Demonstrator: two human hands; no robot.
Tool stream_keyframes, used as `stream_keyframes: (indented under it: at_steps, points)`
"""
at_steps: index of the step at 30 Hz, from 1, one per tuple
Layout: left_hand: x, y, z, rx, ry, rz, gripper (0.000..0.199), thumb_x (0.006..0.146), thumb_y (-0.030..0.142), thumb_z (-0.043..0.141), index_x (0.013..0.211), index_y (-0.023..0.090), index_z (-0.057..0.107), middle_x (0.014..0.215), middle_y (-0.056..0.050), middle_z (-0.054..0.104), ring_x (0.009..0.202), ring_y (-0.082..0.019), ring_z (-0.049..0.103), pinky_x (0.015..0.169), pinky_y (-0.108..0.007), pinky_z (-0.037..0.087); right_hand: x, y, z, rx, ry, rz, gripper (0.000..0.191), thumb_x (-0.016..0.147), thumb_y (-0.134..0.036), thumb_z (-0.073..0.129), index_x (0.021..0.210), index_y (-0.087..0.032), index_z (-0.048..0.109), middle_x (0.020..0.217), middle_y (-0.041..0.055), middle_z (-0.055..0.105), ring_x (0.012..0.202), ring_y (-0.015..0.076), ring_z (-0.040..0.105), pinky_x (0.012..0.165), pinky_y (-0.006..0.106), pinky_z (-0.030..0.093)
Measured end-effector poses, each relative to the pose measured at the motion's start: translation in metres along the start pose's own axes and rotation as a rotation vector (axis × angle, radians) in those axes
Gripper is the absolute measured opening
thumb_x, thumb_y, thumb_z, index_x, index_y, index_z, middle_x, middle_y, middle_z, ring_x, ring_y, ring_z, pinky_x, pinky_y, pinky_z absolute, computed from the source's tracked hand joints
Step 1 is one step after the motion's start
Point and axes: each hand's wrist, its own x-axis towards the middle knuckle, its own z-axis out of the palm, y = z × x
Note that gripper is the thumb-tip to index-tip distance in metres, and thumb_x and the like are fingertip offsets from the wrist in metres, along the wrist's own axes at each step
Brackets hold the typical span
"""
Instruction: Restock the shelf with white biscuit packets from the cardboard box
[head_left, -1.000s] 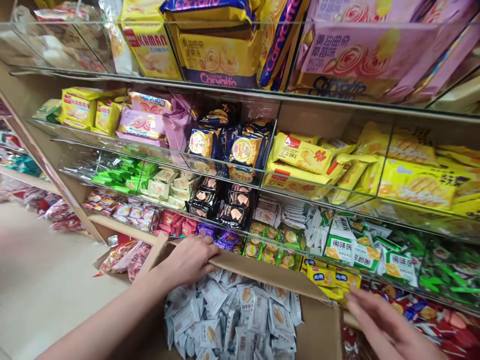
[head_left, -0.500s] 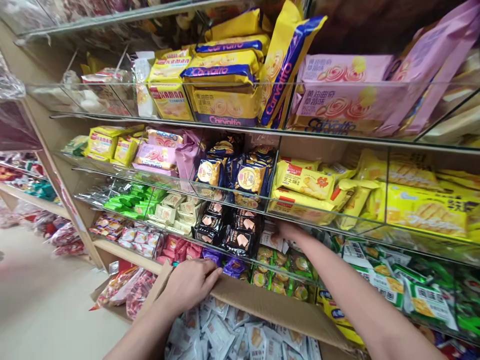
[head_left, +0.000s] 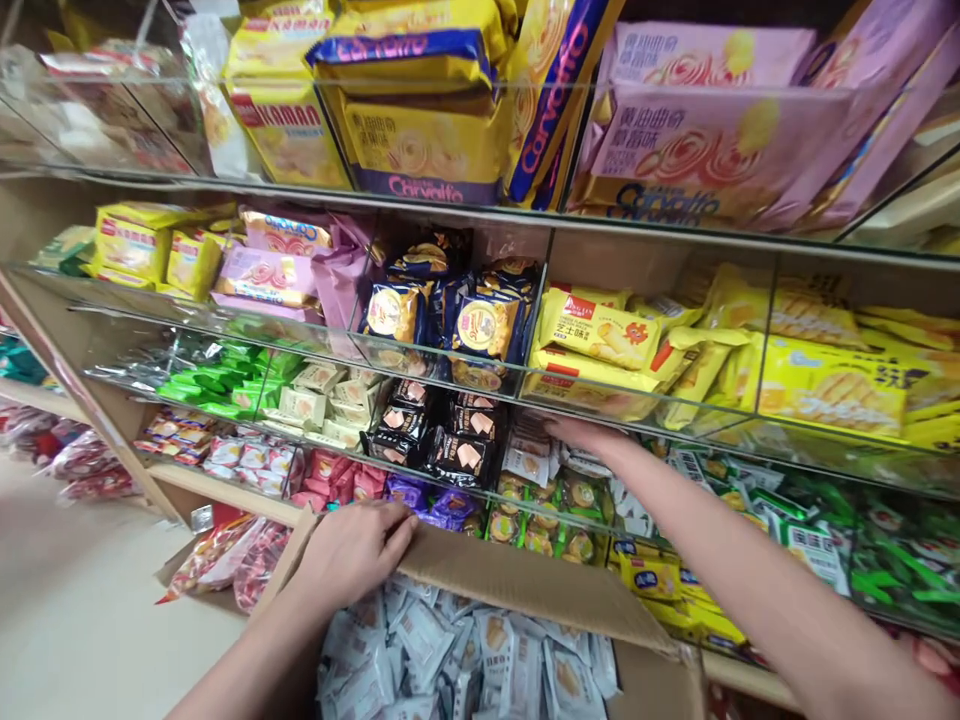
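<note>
My left hand [head_left: 358,548] grips the rim of an open cardboard box [head_left: 517,582], its fingers bent over the edge. Many small white snack packets [head_left: 495,665] lie loose inside that box. Past the box, my right hand [head_left: 579,436] reaches into a lower shelf compartment, under the glass edge of the shelf above. Its fingers are mostly hidden there, so what they hold is unclear. Similar white packets [head_left: 527,452] are stacked just left of it. Black-wrapped snacks [head_left: 459,452] stand farther left in the same row.
Clear glass fronts and dividers [head_left: 420,365] edge the shelves. Yellow cookie packs [head_left: 596,335] sit above my right hand, with green-and-white packets [head_left: 814,545] to the right. Another carton with red packages [head_left: 217,560] rests on the floor [head_left: 82,600] at left.
The camera view has shifted, so the shelves appear larger and higher. My right hand is still inside the compartment, with more white packets showing beside it. My left hand stays on the box rim.
</note>
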Motion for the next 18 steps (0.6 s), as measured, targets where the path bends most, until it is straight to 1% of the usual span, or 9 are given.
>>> stream_keyframes:
  at_steps: [3, 4, 6, 8, 10, 13, 16, 18]
  points:
    - [0.001, 0.002, 0.001, 0.009, -0.007, -0.01, 0.036, 0.088, 0.037, 0.026, 0.074, 0.023, 0.056, 0.077, -0.003, 0.068, 0.074, -0.02, 0.063, 0.061, -0.028, 0.041, -0.032, 0.01, -0.009, -0.106, -0.123, -0.087, 0.046, 0.076, -0.022, 0.05, 0.122, -0.017, 0.045, 0.119, 0.0097, 0.055, 0.108, 0.0259, 0.05, 0.091, 0.033, 0.036]
    - [0.003, 0.002, 0.001, 0.012, -0.007, -0.013, 0.035, 0.088, 0.038, 0.027, 0.074, 0.023, 0.056, 0.077, -0.003, 0.068, 0.074, -0.02, 0.063, 0.061, -0.028, 0.041, -0.043, 0.013, -0.01, -0.136, -0.167, -0.114, 0.044, 0.074, -0.023, 0.051, 0.118, -0.016, 0.048, 0.115, 0.0107, 0.057, 0.104, 0.0263, 0.052, 0.088, 0.033, 0.038]
    - [0.004, 0.003, 0.001, 0.02, -0.007, -0.018, 0.034, 0.088, 0.038, 0.028, 0.075, 0.023, 0.056, 0.075, -0.003, 0.067, 0.072, -0.021, 0.063, 0.06, -0.029, 0.04, -0.061, 0.018, -0.009, -0.19, -0.253, -0.145, 0.033, 0.071, -0.023, 0.054, 0.104, -0.016, 0.056, 0.102, 0.012, 0.062, 0.095, 0.027, 0.057, 0.081, 0.032, 0.041]
    - [0.005, 0.003, 0.001, 0.019, -0.008, -0.023, 0.034, 0.088, 0.038, 0.028, 0.075, 0.023, 0.055, 0.074, -0.003, 0.067, 0.07, -0.022, 0.063, 0.058, -0.029, 0.039, -0.072, 0.021, -0.003, -0.237, -0.323, -0.136, 0.025, 0.068, -0.021, 0.057, 0.092, -0.015, 0.06, 0.09, 0.0129, 0.065, 0.087, 0.0278, 0.06, 0.073, 0.032, 0.043]
    - [0.005, 0.003, 0.0, 0.014, -0.008, -0.021, 0.034, 0.087, 0.038, 0.028, 0.075, 0.023, 0.056, 0.073, -0.003, 0.067, 0.07, -0.021, 0.063, 0.057, -0.028, 0.039, -0.075, 0.023, 0.006, -0.273, -0.363, -0.103, 0.025, 0.067, -0.017, 0.058, 0.091, -0.014, 0.059, 0.088, 0.0145, 0.066, 0.083, 0.029, 0.062, 0.068, 0.033, 0.044]
    - [0.003, 0.002, 0.0, 0.01, -0.005, -0.017, 0.035, 0.088, 0.038, 0.027, 0.075, 0.023, 0.056, 0.073, -0.003, 0.066, 0.072, -0.02, 0.062, 0.059, -0.028, 0.039, -0.073, 0.025, 0.017, -0.296, -0.39, -0.038, 0.033, 0.066, -0.017, 0.058, 0.099, -0.013, 0.057, 0.094, 0.0167, 0.065, 0.086, 0.0303, 0.062, 0.067, 0.034, 0.045]
    - [0.003, 0.002, 0.001, 0.023, -0.008, -0.025, 0.035, 0.088, 0.039, 0.027, 0.075, 0.023, 0.056, 0.074, -0.002, 0.066, 0.072, -0.02, 0.063, 0.059, -0.028, 0.039, -0.07, 0.026, 0.02, -0.297, -0.443, 0.034, 0.042, 0.055, -0.01, 0.066, 0.097, -0.012, 0.059, 0.094, 0.0162, 0.066, 0.086, 0.0309, 0.062, 0.066, 0.033, 0.045]
    - [0.003, 0.001, 0.002, 0.031, -0.009, -0.026, 0.036, 0.088, 0.039, 0.026, 0.075, 0.023, 0.056, 0.074, -0.002, 0.066, 0.072, -0.02, 0.063, 0.059, -0.028, 0.039, -0.068, 0.025, 0.016, -0.272, -0.484, 0.065, 0.045, 0.047, -0.005, 0.068, 0.091, -0.014, 0.063, 0.09, 0.0131, 0.067, 0.082, 0.0287, 0.063, 0.064, 0.03, 0.046]
